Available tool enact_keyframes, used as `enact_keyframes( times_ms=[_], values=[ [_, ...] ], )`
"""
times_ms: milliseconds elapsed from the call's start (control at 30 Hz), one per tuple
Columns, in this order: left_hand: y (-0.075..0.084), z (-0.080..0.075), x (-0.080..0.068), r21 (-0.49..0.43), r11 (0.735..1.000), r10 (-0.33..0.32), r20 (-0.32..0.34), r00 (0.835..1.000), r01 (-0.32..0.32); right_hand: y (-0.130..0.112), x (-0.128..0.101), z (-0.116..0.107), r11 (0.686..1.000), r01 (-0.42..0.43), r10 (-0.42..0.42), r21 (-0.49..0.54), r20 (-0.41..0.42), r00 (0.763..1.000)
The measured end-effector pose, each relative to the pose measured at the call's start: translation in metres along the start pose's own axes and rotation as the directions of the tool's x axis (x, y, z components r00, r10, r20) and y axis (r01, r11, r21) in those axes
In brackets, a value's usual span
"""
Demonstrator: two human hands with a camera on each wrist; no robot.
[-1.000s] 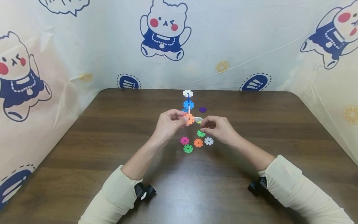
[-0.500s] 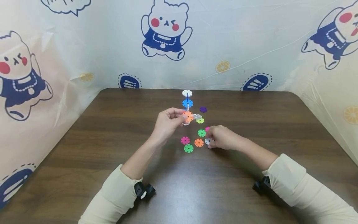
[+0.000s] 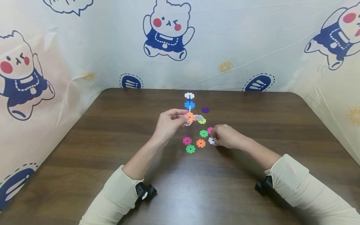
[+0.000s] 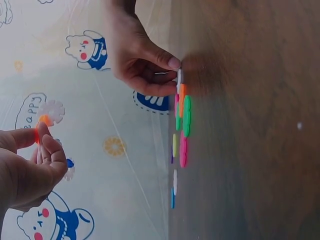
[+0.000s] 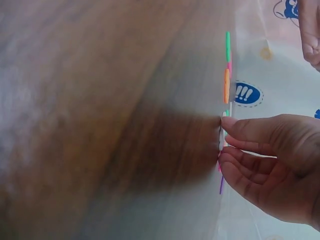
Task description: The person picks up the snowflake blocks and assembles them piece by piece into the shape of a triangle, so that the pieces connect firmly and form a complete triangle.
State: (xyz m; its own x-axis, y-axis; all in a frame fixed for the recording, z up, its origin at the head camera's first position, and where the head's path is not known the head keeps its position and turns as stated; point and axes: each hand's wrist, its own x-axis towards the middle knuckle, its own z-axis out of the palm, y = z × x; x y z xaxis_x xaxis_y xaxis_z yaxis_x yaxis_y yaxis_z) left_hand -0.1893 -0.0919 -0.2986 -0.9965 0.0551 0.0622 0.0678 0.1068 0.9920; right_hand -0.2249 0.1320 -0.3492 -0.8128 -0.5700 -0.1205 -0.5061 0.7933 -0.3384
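In the head view, my left hand point(image 3: 169, 123) holds up a linked build of notched snowflake discs, pinching its orange snowflake disc point(image 3: 191, 117) between thumb and fingers. A pale disc point(image 3: 198, 117) sticks out to the right of the orange one; a blue disc point(image 3: 189, 104) and a white top disc point(image 3: 189, 95) rise beyond it. My right hand point(image 3: 228, 137) is down at the table, thumb and fingertips at opposite edges of a loose white snowflake disc point(image 3: 212, 140). The right wrist view shows this disc edge-on between thumb and fingers. Behind those fingers, a pink disc point(image 3: 209, 130) is partly hidden.
Loose discs lie flat on the brown wooden table point(image 3: 126, 150): a green one point(image 3: 203, 133), an orange one point(image 3: 201, 143), a magenta one point(image 3: 187, 141), a nearer green one point(image 3: 190, 149), a yellow-green one point(image 3: 202, 120) and a purple one point(image 3: 205, 110). A printed curtain point(image 3: 112, 37) hangs behind the table.
My right hand has left the raised build, moved down and to the right, and taken the white disc by its edges. My left hand keeps its grip on the build, nearly still.
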Motion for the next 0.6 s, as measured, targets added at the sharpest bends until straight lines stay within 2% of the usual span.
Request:
enact_keyframes(
  times_ms=[433, 600],
  values=[
    [-0.0004, 0.0028, 0.0001, -0.018, 1.0, 0.006, 0.022, 1.0, -0.005, 0.0039, 0.0034, -0.0044, 0.998, -0.022, 0.02, 0.058, 0.034, 0.999],
    [-0.0001, 0.0041, -0.0003, -0.026, 1.0, 0.004, 0.026, 1.0, -0.003, 0.0058, 0.0026, -0.0041, 0.995, -0.023, 0.023, 0.095, 0.006, 1.0]
  ],
)
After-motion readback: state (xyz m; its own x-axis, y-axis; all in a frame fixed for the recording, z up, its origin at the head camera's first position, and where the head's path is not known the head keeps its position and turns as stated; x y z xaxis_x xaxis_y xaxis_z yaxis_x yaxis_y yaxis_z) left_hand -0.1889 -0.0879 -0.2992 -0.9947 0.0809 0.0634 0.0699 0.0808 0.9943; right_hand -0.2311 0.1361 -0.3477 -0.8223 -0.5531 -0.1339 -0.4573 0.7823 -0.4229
